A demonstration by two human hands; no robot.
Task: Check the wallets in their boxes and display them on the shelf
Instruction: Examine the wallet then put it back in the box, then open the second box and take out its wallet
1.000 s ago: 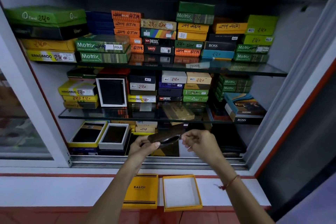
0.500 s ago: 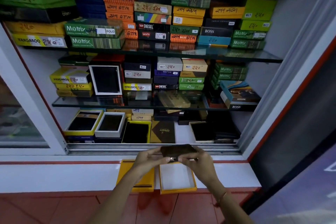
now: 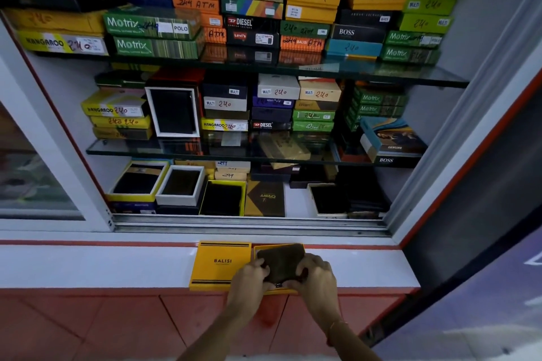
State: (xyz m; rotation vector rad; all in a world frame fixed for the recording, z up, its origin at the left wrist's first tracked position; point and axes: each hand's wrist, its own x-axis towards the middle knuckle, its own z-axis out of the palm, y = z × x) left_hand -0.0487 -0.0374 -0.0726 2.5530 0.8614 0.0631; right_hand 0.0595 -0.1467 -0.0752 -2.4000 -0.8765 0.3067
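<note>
A dark brown wallet (image 3: pixel 281 263) lies folded in both my hands, held low over the open yellow box (image 3: pixel 258 248) on the white ledge. My left hand (image 3: pixel 251 278) grips its left edge and my right hand (image 3: pixel 316 274) grips its right edge. The box's yellow lid marked BALISI (image 3: pixel 220 265) lies flat just left of the box. My hands hide most of the box.
The bottom shelf (image 3: pixel 296 202) holds open boxes with dark wallets: a yellow-rimmed one (image 3: pixel 223 199), two white ones (image 3: pixel 181 184) (image 3: pixel 328 200) and a brown closed box (image 3: pixel 264 199). Two glass shelves (image 3: pixel 264 152) above carry stacked closed boxes. The sliding glass door (image 3: pixel 38 173) stands at left.
Both hands brought the wallet down from in front of the bottom shelf to the open yellow box on the ledge. The camera tilted downward.
</note>
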